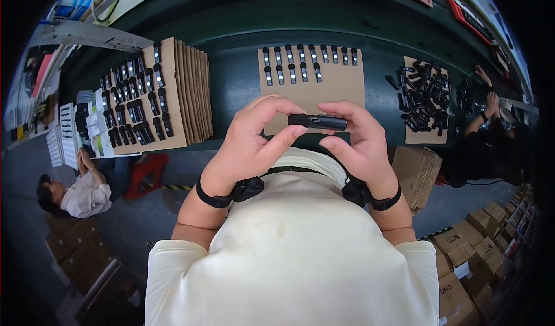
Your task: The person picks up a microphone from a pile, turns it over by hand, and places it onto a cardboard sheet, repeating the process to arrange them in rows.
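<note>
One mic [328, 123]: left hand [250, 130] pinches its foam end; right hand [364, 134] around the other, grip unclear. Cardboard [342, 84] lies at 12 o'clock.

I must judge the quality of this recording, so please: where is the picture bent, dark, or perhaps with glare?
Head view: the edges of the green bench curve and the corners are black; head view: the held black device looks fairly sharp; head view: white spots shine on the devices in rows, glare or lamps, I cannot tell.
</note>
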The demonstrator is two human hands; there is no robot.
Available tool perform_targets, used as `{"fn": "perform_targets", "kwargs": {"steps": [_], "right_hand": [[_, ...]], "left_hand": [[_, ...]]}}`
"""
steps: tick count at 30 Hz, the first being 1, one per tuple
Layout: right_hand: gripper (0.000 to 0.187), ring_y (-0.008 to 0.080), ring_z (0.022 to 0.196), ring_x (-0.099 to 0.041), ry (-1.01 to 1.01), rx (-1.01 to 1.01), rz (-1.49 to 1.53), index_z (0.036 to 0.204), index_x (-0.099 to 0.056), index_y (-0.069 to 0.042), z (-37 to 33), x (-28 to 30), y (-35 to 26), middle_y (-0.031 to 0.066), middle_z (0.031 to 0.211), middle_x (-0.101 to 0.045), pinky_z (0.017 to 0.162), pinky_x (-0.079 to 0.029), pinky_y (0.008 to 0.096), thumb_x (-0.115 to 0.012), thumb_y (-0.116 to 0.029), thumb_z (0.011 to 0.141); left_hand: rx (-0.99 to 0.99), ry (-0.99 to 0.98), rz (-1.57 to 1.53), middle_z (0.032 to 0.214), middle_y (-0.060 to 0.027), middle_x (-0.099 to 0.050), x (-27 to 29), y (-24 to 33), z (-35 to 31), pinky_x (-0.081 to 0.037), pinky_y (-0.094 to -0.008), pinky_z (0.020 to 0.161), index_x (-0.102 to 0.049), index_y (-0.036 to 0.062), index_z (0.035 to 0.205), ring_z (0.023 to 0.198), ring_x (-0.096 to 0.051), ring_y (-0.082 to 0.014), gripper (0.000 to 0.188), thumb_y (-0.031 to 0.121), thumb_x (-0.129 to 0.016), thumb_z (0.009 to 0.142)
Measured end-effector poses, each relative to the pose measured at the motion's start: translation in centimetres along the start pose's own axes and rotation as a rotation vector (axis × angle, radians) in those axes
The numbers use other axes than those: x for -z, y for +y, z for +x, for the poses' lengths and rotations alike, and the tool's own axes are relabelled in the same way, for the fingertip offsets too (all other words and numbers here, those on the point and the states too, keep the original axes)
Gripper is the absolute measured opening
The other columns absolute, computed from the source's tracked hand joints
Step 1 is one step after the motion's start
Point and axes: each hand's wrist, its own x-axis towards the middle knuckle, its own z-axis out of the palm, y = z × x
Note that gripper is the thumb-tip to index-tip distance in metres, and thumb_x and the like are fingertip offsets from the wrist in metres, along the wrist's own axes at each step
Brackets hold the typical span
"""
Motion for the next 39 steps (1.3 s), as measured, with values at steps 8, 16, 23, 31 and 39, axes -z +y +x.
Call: {"fn": "perform_targets", "kwargs": {"steps": [8, 16, 23, 31, 39], "right_hand": [[0.033, 0.0185, 0.091, -0.058, -0.085, 0.263, -0.242, 0.107, -0.062, 0.003, -0.4, 0.6, 0.0, 0.0108, 0.102, -0.06, 0.079, -0.047, 0.0276, -0.073, 0.007, 0.076], [0.028, 0.0216, 0.084, -0.062, -0.017, 0.414, -0.386, 0.097, -0.063, 0.003, -0.2, 0.1, -0.9, 0.014, 0.094, -0.065, 0.072, -0.05, 0.0298, -0.075, 0.007, 0.073], [0.033, 0.0231, 0.077, -0.063, -0.034, 0.483, -0.451, 0.097, -0.064, 0.002, -0.1, 0.0, -1.5, 0.0141, 0.089, -0.066, 0.067, -0.05, 0.0306, -0.082, -0.001, 0.069], [0.033, 0.0237, 0.075, -0.063, -0.041, 0.493, -0.457, 0.096, -0.064, 0.002, 0.1, -0.1, -1.5, 0.0141, 0.087, -0.067, 0.066, -0.05, 0.031, -0.082, -0.002, 0.069], [0.032, 0.0242, 0.077, -0.062, -0.045, 0.461, -0.515, 0.096, -0.064, 0.001, 0.6, 0.0, -1.5, 0.0128, 0.089, -0.065, 0.067, -0.05, 0.0301, -0.079, 0.001, 0.069]], "left_hand": [[-0.078, 0.039, 0.032, 0.092, -0.0103, -0.067, -0.4, 0.9, -0.4, -0.049, -0.0357, 0.085, -0.065, 0.0017, 0.097, 0.084, -0.064, -0.0269, 0.026, 0.007, -0.077, 0.074], [-0.309, 0.002, 0.259, 0.087, -0.0089, -0.066, 0.3, 1.6, -0.3, -0.046, -0.0454, 0.094, -0.066, 0.0032, 0.095, 0.08, -0.063, -0.0265, 0.03, 0.007, -0.08, 0.069], [-0.347, -0.01, 0.289, 0.085, -0.0079, -0.066, 0.5, 1.7, -0.4, -0.045, -0.0465, 0.096, -0.065, 0.0039, 0.092, 0.079, -0.062, -0.0257, 0.028, 0.008, -0.08, 0.069], [-0.357, -0.031, 0.291, 0.084, -0.0075, -0.065, 0.7, 1.5, -0.3, -0.044, -0.0466, 0.097, -0.064, 0.0044, 0.091, 0.08, -0.062, -0.0254, 0.026, 0.009, -0.079, 0.07], [-0.346, -0.051, 0.342, 0.085, -0.0067, -0.065, 0.8, 0.8, 0.2, -0.044, -0.0462, 0.097, -0.064, 0.0054, 0.092, 0.082, -0.061, -0.0254, 0.027, 0.01, -0.079, 0.07]]}}
